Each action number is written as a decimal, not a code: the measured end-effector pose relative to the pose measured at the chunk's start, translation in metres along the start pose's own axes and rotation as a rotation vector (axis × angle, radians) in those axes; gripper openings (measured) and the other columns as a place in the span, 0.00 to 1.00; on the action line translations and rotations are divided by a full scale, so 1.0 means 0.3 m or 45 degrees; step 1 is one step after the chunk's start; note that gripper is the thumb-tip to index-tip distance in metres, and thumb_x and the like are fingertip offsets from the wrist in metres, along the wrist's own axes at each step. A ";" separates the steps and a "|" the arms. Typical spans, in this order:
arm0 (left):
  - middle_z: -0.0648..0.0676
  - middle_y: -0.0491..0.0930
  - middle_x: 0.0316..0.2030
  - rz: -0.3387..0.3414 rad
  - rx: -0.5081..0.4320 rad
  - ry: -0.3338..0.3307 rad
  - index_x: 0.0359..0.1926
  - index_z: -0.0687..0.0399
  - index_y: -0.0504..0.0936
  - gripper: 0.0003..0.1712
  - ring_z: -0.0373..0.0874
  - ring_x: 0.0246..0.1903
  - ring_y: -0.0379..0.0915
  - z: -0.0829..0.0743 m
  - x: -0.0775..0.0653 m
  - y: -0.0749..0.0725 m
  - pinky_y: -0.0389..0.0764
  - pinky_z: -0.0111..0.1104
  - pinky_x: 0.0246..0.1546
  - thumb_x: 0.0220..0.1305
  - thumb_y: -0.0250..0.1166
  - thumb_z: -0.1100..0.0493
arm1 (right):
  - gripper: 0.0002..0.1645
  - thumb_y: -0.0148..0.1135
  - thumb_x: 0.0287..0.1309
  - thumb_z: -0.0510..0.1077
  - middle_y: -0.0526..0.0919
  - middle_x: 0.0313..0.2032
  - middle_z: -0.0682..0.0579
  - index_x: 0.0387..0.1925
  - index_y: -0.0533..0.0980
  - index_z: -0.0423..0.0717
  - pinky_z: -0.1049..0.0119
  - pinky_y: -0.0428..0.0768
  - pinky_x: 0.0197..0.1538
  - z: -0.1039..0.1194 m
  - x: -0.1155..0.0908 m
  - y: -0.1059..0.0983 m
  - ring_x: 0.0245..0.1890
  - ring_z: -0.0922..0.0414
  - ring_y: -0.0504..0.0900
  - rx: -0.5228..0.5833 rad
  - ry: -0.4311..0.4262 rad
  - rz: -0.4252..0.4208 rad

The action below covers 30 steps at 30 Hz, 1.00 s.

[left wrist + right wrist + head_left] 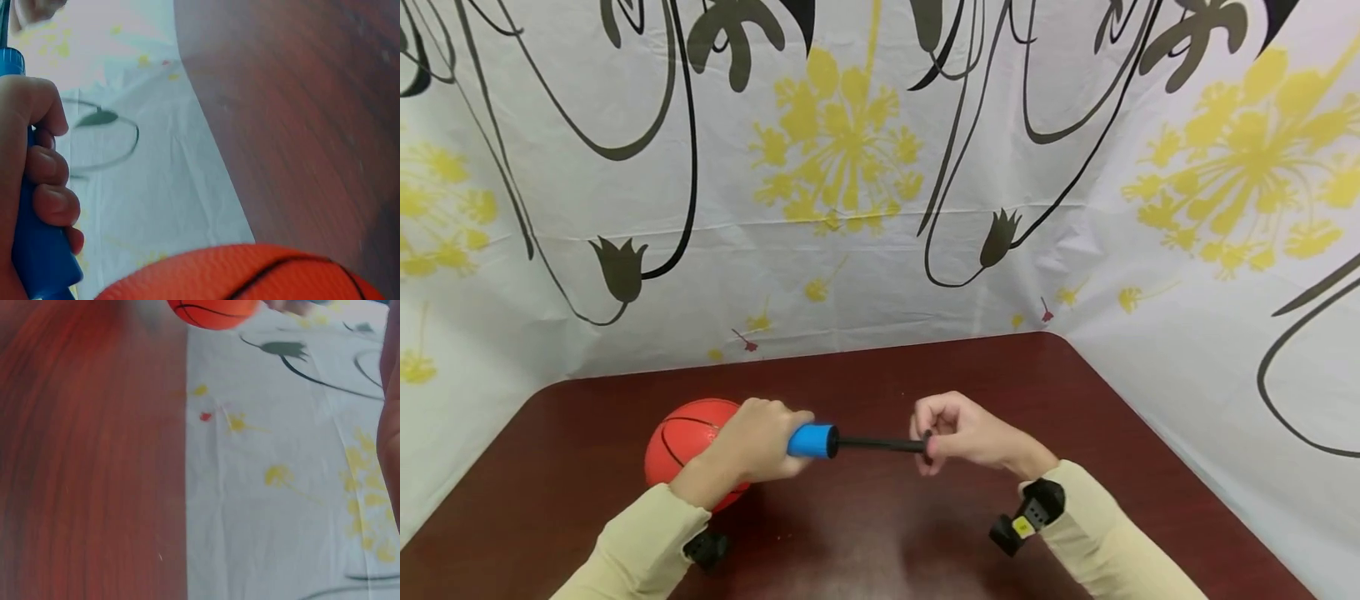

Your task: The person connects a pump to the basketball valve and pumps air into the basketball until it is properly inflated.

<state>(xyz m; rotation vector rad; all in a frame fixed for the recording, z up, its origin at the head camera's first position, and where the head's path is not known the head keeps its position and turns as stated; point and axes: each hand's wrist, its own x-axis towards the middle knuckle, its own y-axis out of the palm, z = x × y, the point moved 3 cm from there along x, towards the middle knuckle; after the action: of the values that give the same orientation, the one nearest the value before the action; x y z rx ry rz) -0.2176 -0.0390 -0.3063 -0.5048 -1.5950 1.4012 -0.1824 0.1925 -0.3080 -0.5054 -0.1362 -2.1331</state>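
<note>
My left hand point(766, 440) grips the blue barrel of a hand pump point(811, 441), its fingers wrapped round it in the left wrist view. A black rod point(880, 444) extends from the barrel toward the right. At the rod's far end, my right hand point(973, 433) pinches a small black end piece point(928, 447) between thumb and fingers. An orange-red basketball point(681, 442) with black lines sits on the table behind the left hand and forearm, which partly cover it. In the right wrist view only an edge of the right hand point(389, 431) shows.
Both hands are above a dark red-brown table point(850, 533) with rounded back corners. A white cloth point(880, 292) with yellow and dark plant prints hangs behind it and along both sides. Each wrist carries a small black camera point(1030, 515) on a strap.
</note>
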 end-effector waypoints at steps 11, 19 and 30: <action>0.42 0.65 0.12 0.004 -0.045 0.067 0.23 0.50 0.71 0.12 0.32 0.13 0.59 -0.029 0.032 0.001 0.64 0.26 0.16 0.41 0.65 0.52 | 0.11 0.60 0.50 0.37 0.78 0.27 0.45 0.26 0.68 0.33 0.56 0.78 0.29 -0.040 0.072 0.028 0.26 0.60 0.80 -0.206 0.073 -0.057; 0.41 0.66 0.14 0.065 0.005 0.005 0.24 0.49 0.70 0.12 0.32 0.14 0.61 0.018 -0.031 -0.011 0.64 0.27 0.16 0.42 0.65 0.51 | 0.12 0.58 0.52 0.35 0.71 0.23 0.34 0.25 0.65 0.30 0.68 0.78 0.31 0.015 -0.022 0.003 0.28 0.61 0.80 0.011 0.041 0.071; 0.42 0.64 0.12 0.048 -0.060 0.040 0.21 0.50 0.69 0.12 0.33 0.13 0.59 -0.059 0.031 -0.004 0.63 0.26 0.15 0.42 0.64 0.53 | 0.15 0.60 0.51 0.42 0.76 0.23 0.37 0.25 0.68 0.33 0.59 0.78 0.27 -0.072 0.098 0.040 0.22 0.59 0.79 -0.209 -0.006 0.001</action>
<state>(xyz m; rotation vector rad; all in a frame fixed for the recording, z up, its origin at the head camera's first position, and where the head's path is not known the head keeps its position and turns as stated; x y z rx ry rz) -0.2072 -0.0224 -0.3032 -0.5848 -1.6037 1.3794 -0.1939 0.1571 -0.3169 -0.6058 0.0368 -2.1532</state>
